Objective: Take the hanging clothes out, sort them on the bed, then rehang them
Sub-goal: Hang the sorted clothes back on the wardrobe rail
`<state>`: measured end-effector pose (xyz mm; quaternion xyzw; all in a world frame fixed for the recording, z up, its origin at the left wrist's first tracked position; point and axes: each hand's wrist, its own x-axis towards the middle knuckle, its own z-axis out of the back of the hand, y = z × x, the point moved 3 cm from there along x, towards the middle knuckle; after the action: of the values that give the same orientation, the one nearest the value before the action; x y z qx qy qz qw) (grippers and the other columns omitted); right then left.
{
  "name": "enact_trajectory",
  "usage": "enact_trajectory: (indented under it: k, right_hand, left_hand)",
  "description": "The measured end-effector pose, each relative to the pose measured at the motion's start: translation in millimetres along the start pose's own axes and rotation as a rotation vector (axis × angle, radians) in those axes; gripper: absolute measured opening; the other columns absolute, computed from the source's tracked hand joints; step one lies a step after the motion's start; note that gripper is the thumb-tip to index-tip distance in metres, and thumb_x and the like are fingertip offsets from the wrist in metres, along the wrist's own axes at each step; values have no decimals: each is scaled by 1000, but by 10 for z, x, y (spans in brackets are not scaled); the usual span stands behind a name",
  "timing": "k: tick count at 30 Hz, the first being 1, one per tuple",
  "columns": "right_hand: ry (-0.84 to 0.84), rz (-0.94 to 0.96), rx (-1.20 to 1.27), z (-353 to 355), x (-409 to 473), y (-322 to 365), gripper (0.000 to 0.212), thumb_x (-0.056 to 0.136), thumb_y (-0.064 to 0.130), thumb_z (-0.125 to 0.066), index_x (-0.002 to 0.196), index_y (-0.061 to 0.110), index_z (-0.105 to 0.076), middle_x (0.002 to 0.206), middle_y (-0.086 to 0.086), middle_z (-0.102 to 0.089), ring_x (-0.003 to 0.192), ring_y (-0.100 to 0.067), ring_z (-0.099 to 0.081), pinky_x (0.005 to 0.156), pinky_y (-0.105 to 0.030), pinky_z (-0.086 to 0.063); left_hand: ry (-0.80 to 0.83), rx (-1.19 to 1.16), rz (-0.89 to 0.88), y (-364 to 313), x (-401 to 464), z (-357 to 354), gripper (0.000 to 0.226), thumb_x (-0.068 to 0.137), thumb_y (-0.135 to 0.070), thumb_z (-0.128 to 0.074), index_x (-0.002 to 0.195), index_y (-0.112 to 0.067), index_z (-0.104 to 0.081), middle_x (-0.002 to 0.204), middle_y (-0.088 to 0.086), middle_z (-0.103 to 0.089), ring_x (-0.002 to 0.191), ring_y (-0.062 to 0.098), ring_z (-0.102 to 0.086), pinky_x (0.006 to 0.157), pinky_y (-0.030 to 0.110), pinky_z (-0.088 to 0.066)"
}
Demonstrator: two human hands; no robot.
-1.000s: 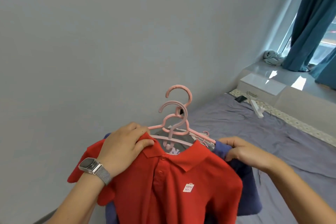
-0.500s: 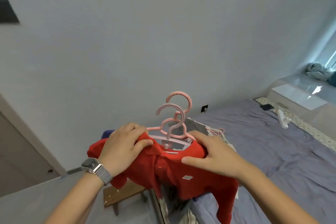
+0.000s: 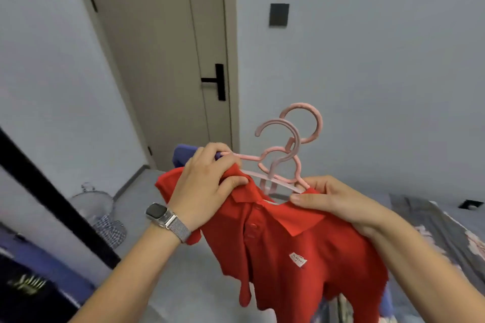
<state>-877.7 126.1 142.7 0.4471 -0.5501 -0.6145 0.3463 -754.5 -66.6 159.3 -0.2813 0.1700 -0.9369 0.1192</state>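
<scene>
A red polo shirt (image 3: 294, 249) hangs on pink plastic hangers (image 3: 284, 155), three hooks stacked together, held up in front of me. My left hand (image 3: 207, 186), with a watch on the wrist, grips the left shoulder of the shirt and the hanger arm. At the other shoulder, my right hand (image 3: 330, 198) pinches the shirt and the hanger end. A blue garment (image 3: 183, 155) peeks out behind the left hand; most of it is hidden.
A closed door (image 3: 168, 60) with a black handle (image 3: 219, 81) stands straight ahead. A wire basket (image 3: 102, 215) sits on the floor at left, beside a dark-edged panel (image 3: 52, 199). The bed (image 3: 446, 233) with patterned cloth lies at right.
My view has swung left from the bed and window to the door. Both hands carried the hangers and clothes along; the right hand shifted from the shirt's chest to its right shoulder.
</scene>
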Motion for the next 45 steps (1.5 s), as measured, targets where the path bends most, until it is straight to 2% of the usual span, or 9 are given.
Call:
enact_trajectory:
  k: [3,8,15,18,22,27,32,38,45]
  right_hand:
    - [116,-64,62,-855,385,-85,49,66,33,-83,97,-2,-68,91,-18,-63,80,-25,-58,79,-34,-47]
    - [308,-54,59,-2273,849,-126,9,78,17,-75,69,17,-73,66,-4,-66,56,-10,-59,56,-19,-49]
    - [340,70,42,-3715,1206,-197,16,90,12,-61,76,10,-69,68,-1,-70,61,-9,-61,58,-21,-47]
    - [404,76,37,-4086,1294,-280,19,93,20,-58,87,4,-67,74,-5,-71,68,-12,-65,63,-22,-51]
    - [641,1,0,-4481,1327,-395,24,96,26,-51,104,9,-66,92,-6,-73,84,-12,-68,73,-21,-53]
    - [852,-120,-84,-5145,1447,-558,23,99,27,-47,110,18,-65,109,-17,-69,99,-26,-66,95,-39,-51]
    - [929,-99,-131,-5888,1681,-591,23,98,30,-47,106,19,-65,91,-19,-65,80,-24,-58,71,-34,-47]
    - [839,61,-272,-6506,2257,-525,31,101,18,-44,88,-7,-57,66,-9,-59,63,-18,-54,59,-27,-44]
    - [717,89,-324,-6616,2856,-308,26,103,9,-31,82,4,-46,43,1,-41,35,-16,-42,61,-27,-53]
  left_hand:
    - [-375,-10,214,457,-797,634,19,79,-36,-65,94,-24,-63,113,-7,-53,103,11,-43,96,21,-34]
    - [-457,-264,563,828,-1920,1144,16,77,-44,-58,73,-29,-60,71,-13,-59,65,5,-52,66,16,-41]
    - [-548,-488,884,1065,-2526,1357,15,93,-31,-51,98,-41,-61,110,-19,-60,109,-6,-51,104,27,-38]
    - [-532,-474,898,1134,-2708,1418,32,81,-46,-57,112,-52,-51,119,-22,-52,118,-3,-48,106,30,-39]
    - [-447,-325,928,1301,-3064,1579,80,61,-51,-72,130,-33,-36,130,-12,-39,124,-1,-42,104,27,-40]
    - [-592,-397,1041,1644,-3606,1913,67,63,-41,-75,123,-31,-47,127,-5,-47,113,-4,-51,90,13,-44]
    - [-750,-490,1111,2122,-3989,2259,52,70,-32,-72,119,-28,-57,119,5,-59,110,16,-60,100,36,-46]
    - [-830,-752,1139,2915,-4121,2604,29,78,-1,-65,106,-8,-61,84,5,-70,79,12,-65,72,20,-49]
    - [-709,-739,1176,3584,-4132,2823,34,61,-25,-66,93,-14,-59,70,-7,-64,69,6,-57,69,20,-46]
